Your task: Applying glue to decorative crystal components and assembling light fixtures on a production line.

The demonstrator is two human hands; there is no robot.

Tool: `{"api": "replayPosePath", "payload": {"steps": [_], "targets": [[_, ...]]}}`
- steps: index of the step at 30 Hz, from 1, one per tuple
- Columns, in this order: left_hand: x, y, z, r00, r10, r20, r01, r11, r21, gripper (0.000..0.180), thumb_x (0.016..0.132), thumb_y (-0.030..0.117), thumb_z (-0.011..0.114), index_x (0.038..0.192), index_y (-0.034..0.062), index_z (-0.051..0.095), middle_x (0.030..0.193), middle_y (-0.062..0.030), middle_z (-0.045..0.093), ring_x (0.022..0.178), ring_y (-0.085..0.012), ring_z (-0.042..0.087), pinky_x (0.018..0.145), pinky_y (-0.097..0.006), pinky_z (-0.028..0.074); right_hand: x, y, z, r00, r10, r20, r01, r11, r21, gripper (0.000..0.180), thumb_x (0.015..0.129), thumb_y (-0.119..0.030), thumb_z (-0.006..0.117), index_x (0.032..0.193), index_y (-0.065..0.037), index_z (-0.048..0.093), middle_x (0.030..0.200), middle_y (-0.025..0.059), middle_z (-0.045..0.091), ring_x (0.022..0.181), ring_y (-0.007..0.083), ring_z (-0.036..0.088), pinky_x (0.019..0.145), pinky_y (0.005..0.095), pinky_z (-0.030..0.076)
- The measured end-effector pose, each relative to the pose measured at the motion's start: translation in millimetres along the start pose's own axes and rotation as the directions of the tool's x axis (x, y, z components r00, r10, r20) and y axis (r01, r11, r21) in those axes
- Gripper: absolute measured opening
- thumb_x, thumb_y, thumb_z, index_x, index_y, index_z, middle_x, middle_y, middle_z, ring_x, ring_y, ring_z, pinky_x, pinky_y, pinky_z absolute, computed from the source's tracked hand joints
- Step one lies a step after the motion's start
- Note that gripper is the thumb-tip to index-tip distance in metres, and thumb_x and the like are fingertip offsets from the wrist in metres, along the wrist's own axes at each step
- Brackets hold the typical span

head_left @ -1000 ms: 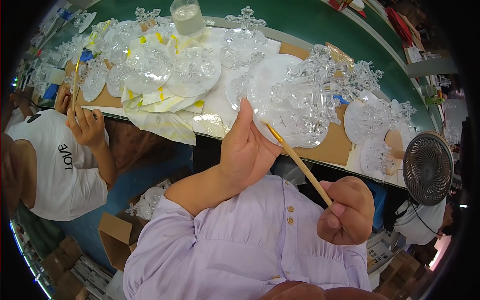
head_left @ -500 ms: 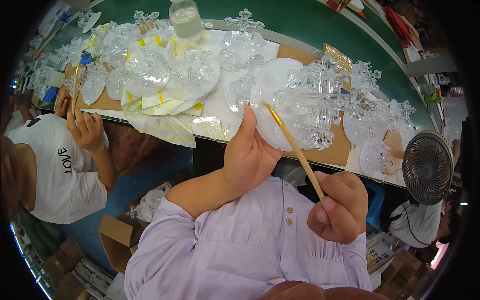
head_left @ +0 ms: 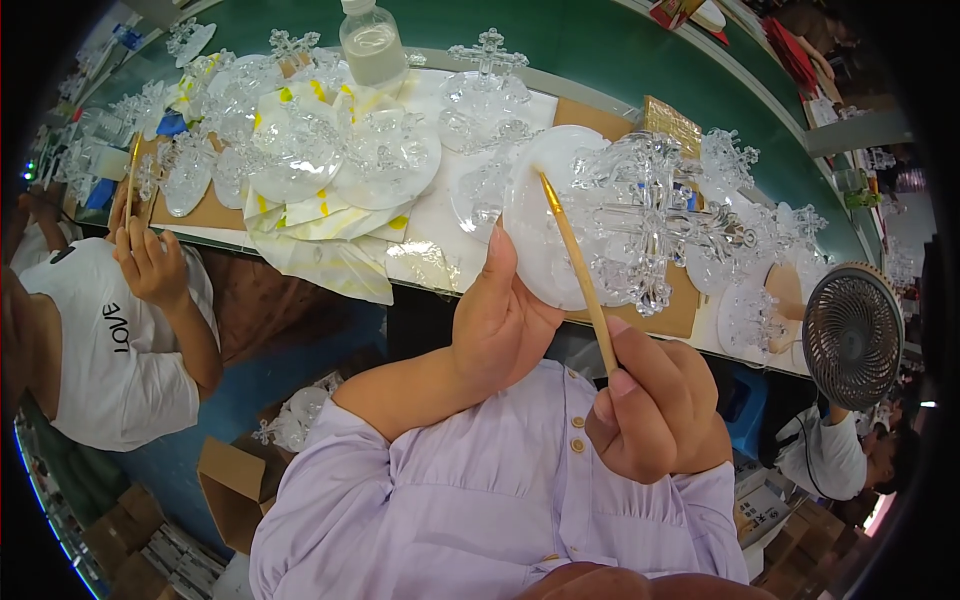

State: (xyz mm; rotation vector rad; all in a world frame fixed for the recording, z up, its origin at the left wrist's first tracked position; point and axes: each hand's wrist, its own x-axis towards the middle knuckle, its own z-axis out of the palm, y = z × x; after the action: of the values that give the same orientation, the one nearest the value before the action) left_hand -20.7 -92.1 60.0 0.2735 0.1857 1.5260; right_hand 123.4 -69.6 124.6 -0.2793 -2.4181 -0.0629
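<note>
Desk's [head_left: 432, 210] near edge | cross [head_left: 615, 225] held by half-open left hand [head_left: 505, 325] | brush [head_left: 583, 270] pinched by right hand [head_left: 650, 410] | brushing seemingly unfinished, remainder unclear

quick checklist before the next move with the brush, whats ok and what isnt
1. Brush secure in the right hand: ok, pinched by its handle.
2. Round base supported: ok, left hand at its rim.
3. Bristles over the base: ok; actual contact: cannot tell.
4. Bristles loaded with liquid: cannot tell.
5. Room around the piece: not ok, other clear pieces crowd it.
6. Bottle upright and away from both hands: ok.
</note>
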Motion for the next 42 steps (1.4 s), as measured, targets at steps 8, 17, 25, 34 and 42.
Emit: {"api": "replayPosePath", "payload": {"steps": [8,17,25,34,42], "targets": [[0.2,-2.9,-3.2,1.0,0.015,-0.023,-0.015,1.0,-0.018,0.058,0.103,0.043,0.021,0.15,0.0094,0.013,0.152,-0.0095,0.025,0.14,-0.0246,0.027,0.115,-0.044,0.023,1.0,-1.2,-2.3,1.0,-0.004,0.024,0.003,1.0,0.027,0.022,0.087,-0.003,0.051,0.106,0.005,0.042,0.096,0.0303,0.062,0.063,0.0253,0.06,0.048,0.0313,0.048],[-1.0,-1.7,-4.5,1.0,0.023,-0.008,-0.023,1.0,-0.006,0.057,0.103,0.043,0.02,0.149,0.0092,0.015,0.152,-0.0097,0.027,0.14,-0.025,0.027,0.115,-0.044,0.023,-1.4,-3.9,-3.9,0.998,-0.062,-0.006,0.062,0.994,0.088,0.024,0.082,0.0,0.054,0.102,0.006,0.042,0.096,0.0311,0.061,0.06,0.0242,0.058,0.047,0.0312,0.047],[-1.3,-5.3,-5.3,0.999,0.035,-0.006,-0.035,0.999,-0.018,0.056,0.103,0.042,0.021,0.148,0.0079,0.019,0.15,-0.0095,0.03,0.139,-0.0242,0.029,0.115,-0.043,0.023,-6.4,-7.8,2.7,0.988,-0.061,-0.143,0.067,0.997,0.04,0.018,0.09,-0.012,0.058,0.094,-0.001,0.044,0.086,0.0221,0.065,0.054,0.0139,0.051,0.042,0.0238,0.03],[-1.1,-4.9,-10.7,0.997,0.069,0.027,-0.069,0.998,0.008,0.056,0.103,0.041,0.021,0.148,0.0079,0.02,0.149,-0.0093,0.033,0.138,-0.0238,0.032,0.115,-0.043,0.024,-10.4,-12.4,-1.2,0.988,-0.013,-0.151,0.029,0.994,0.105,0.018,0.088,-0.01,0.059,0.093,-0.001,0.044,0.085,0.0211,0.066,0.052,0.013,0.048,0.042,0.0239,0.03],[-0.5,-3.6,-11.3,0.997,0.064,0.037,-0.063,0.997,-0.038,0.055,0.104,0.041,0.02,0.147,0.0074,0.021,0.149,-0.009,0.033,0.138,-0.0238,0.032,0.114,-0.044,0.025,-7.9,-19.9,-7.9,0.984,0.03,-0.178,-0.011,0.994,0.107,0.015,0.087,-0.004,0.055,0.097,-0.001,0.044,0.08,0.0211,0.064,0.047,0.017,0.051,0.038,0.0259,0.036]]}}
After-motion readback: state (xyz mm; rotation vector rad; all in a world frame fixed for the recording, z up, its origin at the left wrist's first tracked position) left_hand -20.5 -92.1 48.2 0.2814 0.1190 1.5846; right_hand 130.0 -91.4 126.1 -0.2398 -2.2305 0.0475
